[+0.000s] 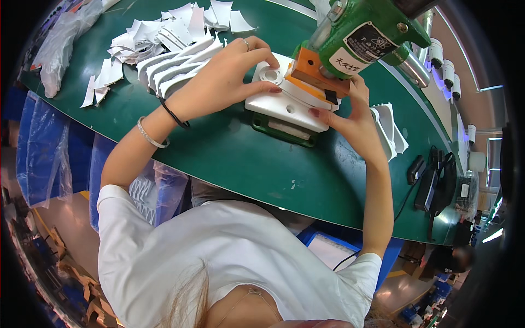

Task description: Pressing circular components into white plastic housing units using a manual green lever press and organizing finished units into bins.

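Note:
Under a green bench press [377, 33], a curved white plastic part [306, 96] lies on a white fixture block [265, 103]. An orange pressing block [316, 71] sits right above the part, seemingly against it. My left hand [238, 74] is at the left end of the part, thumb on the near side and index finger on the far side, by a round hole. My right hand [355, 120] spans the right end, its thumb at the front edge. Its other fingers are partly hidden behind the orange block. A green base [281, 131] carries the fixture.
A row of curved white parts [175, 68] and a loose pile of white pieces [158, 35] lie to the left. More white parts [387, 128] stand on the right. Black devices with cables [432, 183] rest near the right edge of the green table [246, 169].

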`<state>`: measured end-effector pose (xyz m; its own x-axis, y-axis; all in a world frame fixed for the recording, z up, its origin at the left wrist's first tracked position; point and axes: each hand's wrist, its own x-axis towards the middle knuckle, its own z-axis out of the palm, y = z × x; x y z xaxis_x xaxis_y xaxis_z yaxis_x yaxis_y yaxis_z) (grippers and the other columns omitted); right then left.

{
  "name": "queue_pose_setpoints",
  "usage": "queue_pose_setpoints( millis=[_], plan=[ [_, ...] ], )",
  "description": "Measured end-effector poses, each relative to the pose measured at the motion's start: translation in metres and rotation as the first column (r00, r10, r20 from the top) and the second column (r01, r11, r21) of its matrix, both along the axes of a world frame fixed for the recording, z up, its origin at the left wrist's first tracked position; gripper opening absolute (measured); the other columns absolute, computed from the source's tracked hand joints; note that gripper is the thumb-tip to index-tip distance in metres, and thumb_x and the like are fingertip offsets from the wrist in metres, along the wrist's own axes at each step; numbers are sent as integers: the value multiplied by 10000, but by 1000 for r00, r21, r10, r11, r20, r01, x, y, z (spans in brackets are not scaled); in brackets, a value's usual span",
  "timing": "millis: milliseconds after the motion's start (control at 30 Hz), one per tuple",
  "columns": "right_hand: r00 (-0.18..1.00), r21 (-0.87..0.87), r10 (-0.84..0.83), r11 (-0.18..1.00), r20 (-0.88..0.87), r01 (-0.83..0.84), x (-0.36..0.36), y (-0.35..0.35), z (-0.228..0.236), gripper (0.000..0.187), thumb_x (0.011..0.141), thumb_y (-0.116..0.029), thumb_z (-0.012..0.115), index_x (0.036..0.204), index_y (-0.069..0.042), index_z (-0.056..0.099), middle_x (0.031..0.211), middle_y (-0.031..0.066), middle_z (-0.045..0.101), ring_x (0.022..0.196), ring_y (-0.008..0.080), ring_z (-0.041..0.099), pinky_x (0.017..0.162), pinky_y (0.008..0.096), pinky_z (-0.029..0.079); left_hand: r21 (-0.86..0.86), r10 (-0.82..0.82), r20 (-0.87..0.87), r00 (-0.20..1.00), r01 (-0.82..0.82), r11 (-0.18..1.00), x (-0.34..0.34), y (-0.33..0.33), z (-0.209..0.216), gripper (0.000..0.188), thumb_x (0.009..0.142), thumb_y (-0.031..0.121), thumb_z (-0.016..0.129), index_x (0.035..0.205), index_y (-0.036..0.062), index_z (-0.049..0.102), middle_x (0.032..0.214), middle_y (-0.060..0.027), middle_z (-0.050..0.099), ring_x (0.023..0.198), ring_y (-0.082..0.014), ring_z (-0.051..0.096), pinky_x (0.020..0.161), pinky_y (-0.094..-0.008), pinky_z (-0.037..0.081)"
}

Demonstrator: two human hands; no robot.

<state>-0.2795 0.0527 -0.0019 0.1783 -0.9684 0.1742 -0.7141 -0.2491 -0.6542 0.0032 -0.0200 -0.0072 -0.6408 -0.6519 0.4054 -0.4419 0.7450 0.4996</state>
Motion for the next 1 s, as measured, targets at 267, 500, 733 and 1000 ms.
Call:
queue_pose_setpoints(
  millis=[267, 500, 733, 1000],
  plan=[
    [955, -82, -217, 968, 204, 238, -69, -15, 68, 471, 919, -234, 641, 1332, -14, 589, 1271, 152, 652, 1206, 256, 595, 1087, 403, 421, -144, -42, 89, 995, 55, 988, 5, 5, -2, 812, 805, 470, 779, 1430, 68, 451, 1454, -213, 441, 1339, -393, 434, 1110, -448, 371],
    [712, -87, -79, 977, 698, 193, -68, -134, 180, 296, 1009, -242, 494, 1165, -42, 646, 1128, 110, 670, 1039, 215, 613, 979, 392, 496, -149, -105, 174, 979, 131, 980, -7, -3, -3, 923, 767, 492, 796, 1424, -31, 411, 1418, -241, 453, 1309, -419, 446, 1087, -447, 395],
    [606, -545, 494, 830, 623, -117, -49, -55, 203, 301, 967, -274, 418, 698, -142, 435, 637, 24, 420, 510, 139, 352, 512, 307, 323, -301, -81, 74, 994, 100, 948, -6, -10, -11, 898, 737, 546, 784, 1296, -103, 516, 1228, -249, 565, 1179, -374, 542, 1074, -416, 406],
    [988, -984, 154, 172, -13, -40, 26, 49, 14, 139, 830, -157, 569, 788, -156, 436, 657, 11, 438, 655, 194, 496, 721, 411, 439, -240, -117, 29, 993, 120, 963, -3, -6, -18, 913, 714, 498, 825, 1343, -60, 470, 1273, -255, 522, 1175, -410, 527, 1015, -440, 453]
  ],
)
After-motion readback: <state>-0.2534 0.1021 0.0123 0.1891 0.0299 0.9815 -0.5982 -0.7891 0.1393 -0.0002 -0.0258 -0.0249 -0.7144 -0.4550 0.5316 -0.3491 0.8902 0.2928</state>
